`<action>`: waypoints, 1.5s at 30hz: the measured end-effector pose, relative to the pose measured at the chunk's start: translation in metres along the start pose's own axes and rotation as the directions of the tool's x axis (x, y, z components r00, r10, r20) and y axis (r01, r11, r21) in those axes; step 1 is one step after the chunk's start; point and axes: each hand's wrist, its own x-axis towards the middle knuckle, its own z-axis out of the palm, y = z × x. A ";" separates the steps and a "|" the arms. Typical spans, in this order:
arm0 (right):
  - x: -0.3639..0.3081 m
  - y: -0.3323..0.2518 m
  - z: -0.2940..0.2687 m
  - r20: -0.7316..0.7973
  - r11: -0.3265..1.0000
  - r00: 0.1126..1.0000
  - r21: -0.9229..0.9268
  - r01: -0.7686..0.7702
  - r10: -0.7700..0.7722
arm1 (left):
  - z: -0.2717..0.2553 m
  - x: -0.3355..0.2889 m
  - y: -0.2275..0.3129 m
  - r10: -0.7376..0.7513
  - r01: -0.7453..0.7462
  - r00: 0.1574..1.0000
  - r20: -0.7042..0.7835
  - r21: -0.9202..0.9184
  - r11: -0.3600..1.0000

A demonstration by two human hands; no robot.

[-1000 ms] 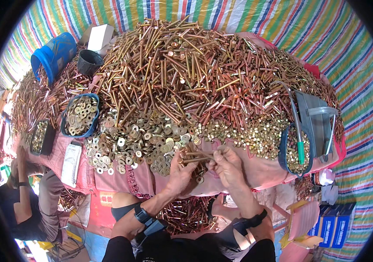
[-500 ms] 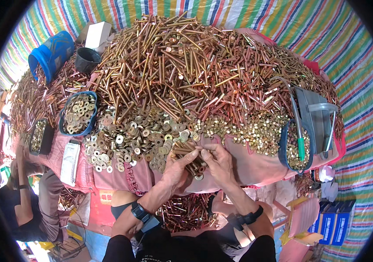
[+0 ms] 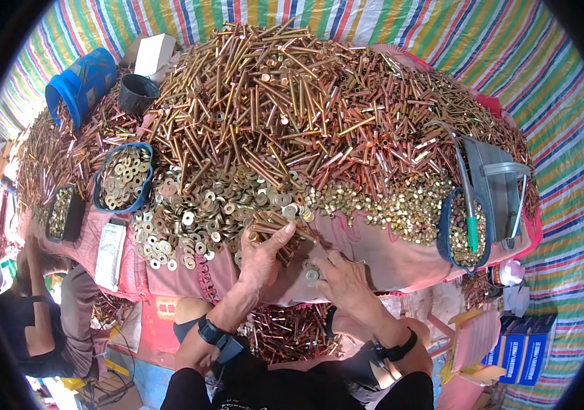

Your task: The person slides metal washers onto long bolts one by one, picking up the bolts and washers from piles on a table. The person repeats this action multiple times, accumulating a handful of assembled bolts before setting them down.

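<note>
My left hand (image 3: 259, 261) is closed round a bundle of long bronze-coloured bolts (image 3: 269, 225), with its thumb lying across the top. The bundle sits over the near edge of a heap of flat washers (image 3: 227, 217). To its right, my right hand (image 3: 346, 281) is apart from the bundle and low over the pink cloth, fingers bent and drawn together. Its fingertips are beside a couple of loose washers (image 3: 312, 275); whatever is between them is too small to make out. Small brassy nuts (image 3: 387, 203) lie spread beyond my right hand.
A big mound of bolts (image 3: 306, 102) covers the far side. A blue basket of washers (image 3: 150, 179) stands left; a dark blue basket of nuts (image 3: 446, 251) stands right, beside a grey container (image 3: 487, 184). A blue bucket (image 3: 80, 85) lies far left. Another person (image 3: 39, 307) sits left.
My right hand has left the bundle and moved down and right to the loose washers. My left hand has shifted slightly left with the bolts, tilting them.
</note>
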 end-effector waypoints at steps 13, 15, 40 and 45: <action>0.025 0.000 -0.042 -0.209 0.882 0.977 0.468 0.057 0.047 | -0.006 -0.012 -0.044 0.212 -0.345 0.917 0.337 0.409 0.845; 0.026 -0.014 -0.047 -0.160 0.910 0.984 0.393 0.133 -0.075 | -0.007 -0.011 -0.043 0.207 -0.408 0.864 0.460 0.394 0.824; 0.035 -0.036 -0.052 -0.151 0.921 0.908 -0.053 0.387 -0.390 | -0.012 -0.005 -0.059 0.214 -0.575 0.790 0.575 0.572 0.585; 0.033 -0.037 -0.051 -0.185 0.907 0.889 -0.113 0.405 -0.420 | -0.011 -0.004 -0.065 0.329 -0.627 0.766 0.553 0.530 0.571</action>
